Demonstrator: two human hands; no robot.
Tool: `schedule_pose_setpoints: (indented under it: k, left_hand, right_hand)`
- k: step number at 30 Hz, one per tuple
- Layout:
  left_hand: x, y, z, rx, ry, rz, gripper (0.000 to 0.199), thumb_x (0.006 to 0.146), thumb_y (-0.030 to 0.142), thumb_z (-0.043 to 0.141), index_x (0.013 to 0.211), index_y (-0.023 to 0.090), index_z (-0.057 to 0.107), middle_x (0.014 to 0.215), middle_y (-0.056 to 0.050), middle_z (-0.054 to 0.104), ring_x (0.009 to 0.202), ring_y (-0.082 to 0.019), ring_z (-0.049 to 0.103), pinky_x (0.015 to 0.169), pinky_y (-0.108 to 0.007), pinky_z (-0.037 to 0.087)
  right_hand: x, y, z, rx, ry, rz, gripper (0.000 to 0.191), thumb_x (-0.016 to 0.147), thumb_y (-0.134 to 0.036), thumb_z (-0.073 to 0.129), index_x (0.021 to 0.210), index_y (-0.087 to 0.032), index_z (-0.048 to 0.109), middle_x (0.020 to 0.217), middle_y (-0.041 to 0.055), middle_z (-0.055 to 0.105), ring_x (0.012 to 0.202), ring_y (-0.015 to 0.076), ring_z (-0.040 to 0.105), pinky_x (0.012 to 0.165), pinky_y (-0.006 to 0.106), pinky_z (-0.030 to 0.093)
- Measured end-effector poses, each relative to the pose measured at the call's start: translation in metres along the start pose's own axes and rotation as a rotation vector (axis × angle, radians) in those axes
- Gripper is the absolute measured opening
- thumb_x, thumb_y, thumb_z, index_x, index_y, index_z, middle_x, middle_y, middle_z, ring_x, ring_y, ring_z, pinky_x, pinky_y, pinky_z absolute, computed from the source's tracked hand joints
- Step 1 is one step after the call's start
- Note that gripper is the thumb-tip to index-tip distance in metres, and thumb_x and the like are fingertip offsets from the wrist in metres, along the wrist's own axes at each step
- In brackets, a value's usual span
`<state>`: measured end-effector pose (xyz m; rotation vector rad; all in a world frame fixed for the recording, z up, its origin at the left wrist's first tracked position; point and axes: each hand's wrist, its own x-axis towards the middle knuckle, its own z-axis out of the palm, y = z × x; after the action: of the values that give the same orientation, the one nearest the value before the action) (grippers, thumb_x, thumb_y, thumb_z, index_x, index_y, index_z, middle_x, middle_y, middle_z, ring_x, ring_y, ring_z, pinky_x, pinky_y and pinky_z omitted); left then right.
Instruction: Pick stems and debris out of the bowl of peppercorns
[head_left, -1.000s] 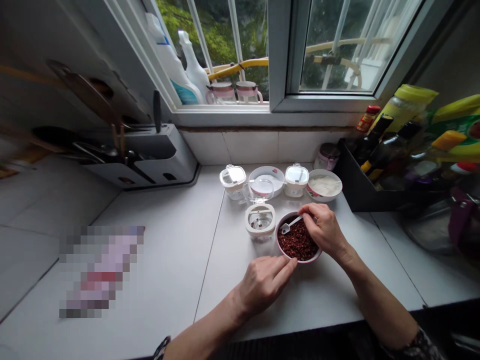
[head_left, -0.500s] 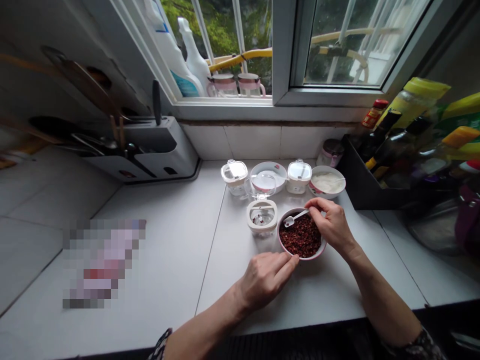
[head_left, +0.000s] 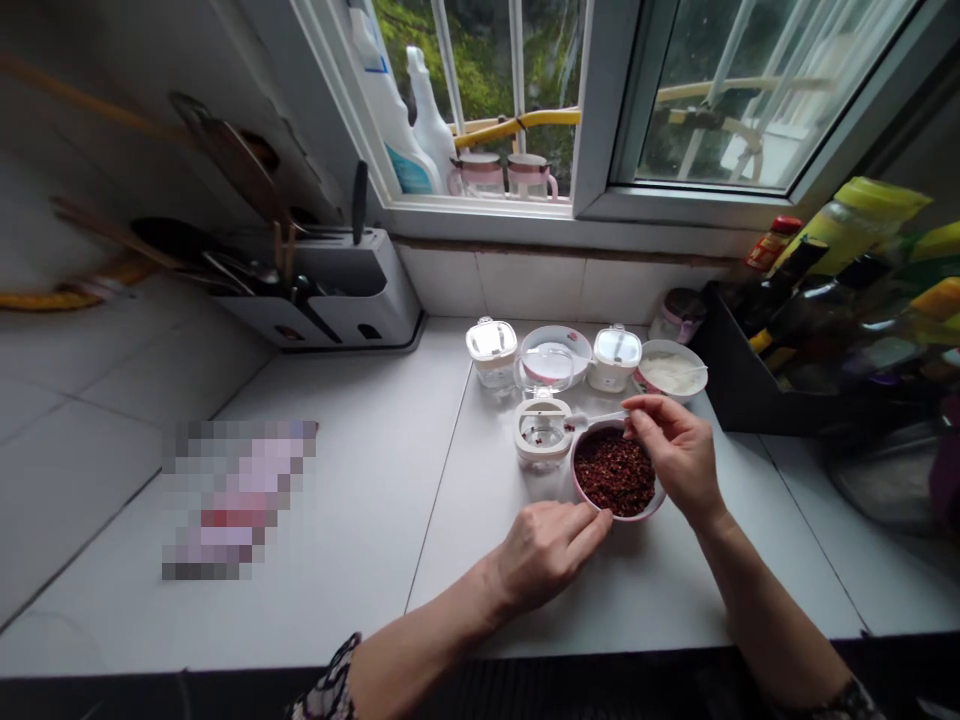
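My right hand pinches the handle of a small white spoon. The spoon's head reaches the right rim of an open clear jar, and a few dark red bits show at its tip. Inside the jar lie a few such bits; its clear lid is tipped back. Just to the right, a bowl with a pink edge holds many dark red bits that look like Sichuan peppercorns. At the near rim of this bowl, the fingers of my left hand are closed on it.
Behind stand two lidded jars, a bowl of white grains and another bowl with whitish contents. A black box of bottles is at right, a grey utensil holder at left. A blurred-out item lies on the counter.
My right hand has moved the spoon up and left, from over the dark red bits to the open jar's rim. My left hand stays on the bowl. The view has shifted slightly.
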<state>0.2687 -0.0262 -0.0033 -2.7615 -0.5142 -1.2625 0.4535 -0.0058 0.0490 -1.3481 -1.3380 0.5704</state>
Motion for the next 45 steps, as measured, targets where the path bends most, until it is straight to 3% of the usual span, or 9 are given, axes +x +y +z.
schedule_pose_setpoints:
  k: [2,5,10,12,15,18,20,29,45]
  left_hand:
    - [0.0,0.0,0.0,0.009,-0.007,0.0,0.02,0.099,0.01,0.042,0.097,0.009,0.063,0.07,-0.004,0.067,0.055,-0.011,0.061,0.046,-0.021,0.045]
    - [0.0,0.0,-0.001,0.027,-0.017,0.001,0.021,0.099,0.01,0.042,0.095,0.01,0.063,0.069,-0.003,0.065,0.053,-0.011,0.059,0.045,-0.021,0.043]
    - [0.0,0.0,-0.001,0.031,-0.01,0.009,0.02,0.098,0.009,0.043,0.096,0.009,0.063,0.068,-0.003,0.065,0.052,-0.011,0.057,0.044,-0.022,0.042]
    - [-0.001,0.0,-0.001,0.028,-0.016,0.012,0.019,0.098,0.01,0.044,0.097,0.009,0.063,0.07,-0.003,0.066,0.053,-0.011,0.058,0.044,-0.022,0.043]
    - [-0.003,-0.001,0.0,0.026,-0.035,0.012,0.019,0.097,0.01,0.045,0.099,0.009,0.063,0.074,-0.005,0.067,0.056,-0.011,0.06,0.046,-0.021,0.045]
    - [-0.004,-0.001,0.001,0.015,-0.043,0.008,0.019,0.097,0.009,0.044,0.1,0.009,0.063,0.075,-0.006,0.067,0.057,-0.011,0.061,0.047,-0.021,0.046]
    - [-0.004,-0.001,0.001,0.008,-0.045,0.004,0.019,0.097,0.009,0.044,0.1,0.009,0.062,0.075,-0.006,0.067,0.057,-0.011,0.061,0.047,-0.021,0.046]
    - [-0.006,-0.001,0.0,-0.006,-0.044,0.001,0.018,0.096,0.008,0.045,0.103,0.009,0.062,0.075,-0.006,0.068,0.059,-0.012,0.063,0.051,-0.021,0.048]
    - [-0.004,-0.001,0.0,-0.015,-0.033,0.002,0.018,0.097,0.009,0.045,0.102,0.008,0.063,0.075,-0.007,0.068,0.058,-0.012,0.061,0.051,-0.02,0.048]
  right_hand:
    - [-0.006,-0.003,0.008,-0.123,0.03,-0.193,0.013,0.088,-0.022,0.057,0.092,-0.02,0.069,0.077,0.0039,0.07,0.071,0.0178,0.065,0.075,0.035,0.054]
    - [-0.011,0.0,0.015,-0.302,-0.035,-0.506,0.02,0.09,-0.014,0.051,0.095,-0.022,0.069,0.085,0.0044,0.073,0.081,0.0193,0.068,0.096,0.045,0.047]
    - [-0.011,0.004,0.014,-0.399,-0.142,-0.701,0.032,0.088,-0.006,0.046,0.103,-0.024,0.068,0.091,0.0044,0.074,0.081,0.0185,0.069,0.1,0.047,0.045]
    - [-0.009,0.002,0.008,-0.373,-0.094,-0.671,0.029,0.088,-0.007,0.048,0.101,-0.023,0.068,0.09,0.0046,0.073,0.082,0.0194,0.068,0.099,0.046,0.045]
    - [-0.002,-0.002,-0.005,-0.35,0.003,-0.47,0.019,0.088,-0.013,0.051,0.091,-0.023,0.067,0.087,0.0058,0.072,0.087,0.0228,0.066,0.09,0.043,0.049]
    - [0.007,0.001,-0.02,-0.362,-0.096,-0.289,0.016,0.086,-0.017,0.051,0.083,-0.021,0.066,0.082,0.0046,0.07,0.082,0.0218,0.065,0.081,0.037,0.05]
    - [0.012,0.006,-0.026,-0.395,-0.144,-0.249,0.016,0.084,-0.017,0.05,0.079,-0.021,0.065,0.078,0.0037,0.07,0.079,0.021,0.064,0.08,0.035,0.048]
    - [0.006,0.009,-0.013,-0.394,-0.291,-0.228,0.019,0.083,-0.012,0.046,0.076,-0.021,0.063,0.076,0.0027,0.07,0.075,0.0186,0.064,0.077,0.032,0.047]
    - [0.007,0.012,-0.016,-0.415,-0.227,-0.204,0.019,0.083,-0.014,0.047,0.076,-0.021,0.064,0.078,0.0037,0.071,0.078,0.021,0.064,0.078,0.035,0.047]
